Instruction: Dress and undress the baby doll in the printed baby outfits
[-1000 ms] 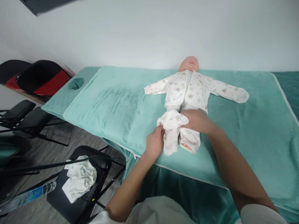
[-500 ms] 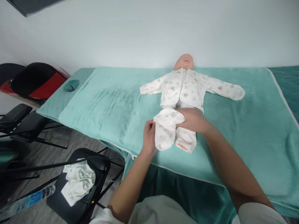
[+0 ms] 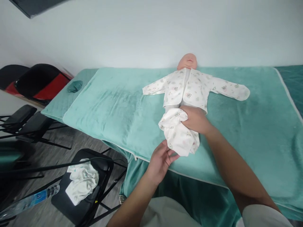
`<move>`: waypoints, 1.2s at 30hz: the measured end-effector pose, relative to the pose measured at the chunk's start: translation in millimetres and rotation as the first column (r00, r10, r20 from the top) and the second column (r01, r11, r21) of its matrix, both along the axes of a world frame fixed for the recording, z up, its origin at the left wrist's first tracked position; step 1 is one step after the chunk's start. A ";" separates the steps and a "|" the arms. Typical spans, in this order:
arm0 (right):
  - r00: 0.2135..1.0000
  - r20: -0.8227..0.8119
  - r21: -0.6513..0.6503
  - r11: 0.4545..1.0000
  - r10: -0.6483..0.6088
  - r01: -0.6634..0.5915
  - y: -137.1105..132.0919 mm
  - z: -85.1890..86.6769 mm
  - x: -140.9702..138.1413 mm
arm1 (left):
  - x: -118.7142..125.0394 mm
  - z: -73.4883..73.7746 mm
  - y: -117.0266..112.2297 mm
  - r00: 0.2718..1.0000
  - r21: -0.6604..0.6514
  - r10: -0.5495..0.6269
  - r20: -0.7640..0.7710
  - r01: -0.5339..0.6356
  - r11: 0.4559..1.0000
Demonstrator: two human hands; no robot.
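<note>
A baby doll [image 3: 187, 61] lies on its back on the teal-covered bed, its head by the wall. It wears a white printed jacket [image 3: 175, 90] with the sleeves spread. White printed baby pants [image 3: 181, 138] are bunched around the doll's legs, and its feet are hidden. My right hand [image 3: 195, 119] grips the upper part of the pants just below the jacket hem, fingers partly hidden in the cloth. At the lower end of one pant leg is my left hand [image 3: 163, 160], its fingers stretched out and apart, touching the cloth from the side and below.
The bed [image 3: 113, 101] has a face hole [image 3: 75, 86] at its left end. A black folding chair [image 3: 68, 201] beside it bears a crumpled white cloth [image 3: 82, 181]. A plastic bottle [image 3: 30, 201] lies at lower left. More chairs [image 3: 40, 82] stand against the wall.
My left hand has left the waist side of the pants and moved down and right to the leg end. The pants are more bunched, covering the foot opening. My right hand keeps its grip.
</note>
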State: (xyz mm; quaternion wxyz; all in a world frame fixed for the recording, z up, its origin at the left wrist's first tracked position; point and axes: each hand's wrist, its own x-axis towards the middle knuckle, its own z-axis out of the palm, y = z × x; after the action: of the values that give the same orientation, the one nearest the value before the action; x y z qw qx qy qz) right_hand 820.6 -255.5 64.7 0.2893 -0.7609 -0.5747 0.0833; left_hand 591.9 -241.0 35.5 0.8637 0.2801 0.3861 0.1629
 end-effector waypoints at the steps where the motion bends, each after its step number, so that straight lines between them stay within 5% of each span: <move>1: 1.000 -0.002 0.005 1.000 -0.003 0.003 0.1 -0.7 0.0 | 0.2 -3.1 1.2 1.000 0.002 0.001 0.001 -0.001 1.000; 5: 1.000 -0.020 0.004 1.000 -0.010 0.011 0.2 -3.7 2.5 | 12.1 -9.4 8.9 0.995 0.074 0.091 -0.032 -0.088 0.993; 9: 0.998 -0.058 0.008 1.000 -0.009 0.010 0.5 -6.1 5.3 | 31.6 -11.7 22.8 0.973 0.295 0.221 -0.070 -0.192 0.936; 14: 0.989 -0.135 0.038 0.997 -0.054 0.060 0.5 -8.9 6.6 | 47.0 -16.2 52.8 0.995 0.569 0.069 -0.066 -0.019 0.822; 17: 0.987 -0.145 0.060 0.995 -0.075 0.085 0.3 -9.4 5.7 | 49.5 -19.3 73.6 0.992 0.725 0.060 -0.110 0.038 0.688; 20: 0.987 -0.145 0.094 0.992 -0.064 0.078 1.2 -9.3 3.2 | 52.6 -22.3 91.9 0.955 0.882 0.160 -0.248 0.154 0.445; 23: 0.987 -0.152 0.123 0.990 -0.048 0.067 2.5 -8.6 0.9 | 57.3 -25.7 101.7 0.864 0.908 0.295 -0.408 0.348 0.235; 26: 0.986 -0.166 0.088 0.996 -0.021 0.036 0.8 -4.4 1.4 | 58.7 -28.9 103.0 0.833 0.906 0.356 -0.423 0.394 0.156; 29: 0.960 -0.276 0.046 0.998 0.055 -0.044 -6.3 4.6 5.7 | 55.6 -28.4 103.7 0.917 0.971 0.333 -0.218 0.170 0.167; 32: 0.869 -0.472 0.104 0.988 0.150 -0.114 -15.3 11.8 12.9 | 51.7 -22.9 104.5 0.960 0.940 0.273 -0.064 -0.033 0.340; 34: 0.798 -0.573 0.163 0.980 0.188 -0.114 -19.3 11.7 18.2 | 49.1 -18.7 101.3 0.976 0.874 0.183 -0.118 0.015 0.486; 36: 0.747 -0.631 0.210 0.973 0.208 -0.093 -21.2 8.4 23.1 | 46.3 -16.0 95.5 0.975 0.829 0.096 -0.199 0.115 0.547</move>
State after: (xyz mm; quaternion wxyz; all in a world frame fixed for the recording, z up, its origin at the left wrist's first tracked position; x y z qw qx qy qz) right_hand 843.7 -276.7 73.1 0.5248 -0.6092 -0.5032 0.3167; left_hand 638.1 -145.6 19.5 0.5782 0.6756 0.3538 0.2900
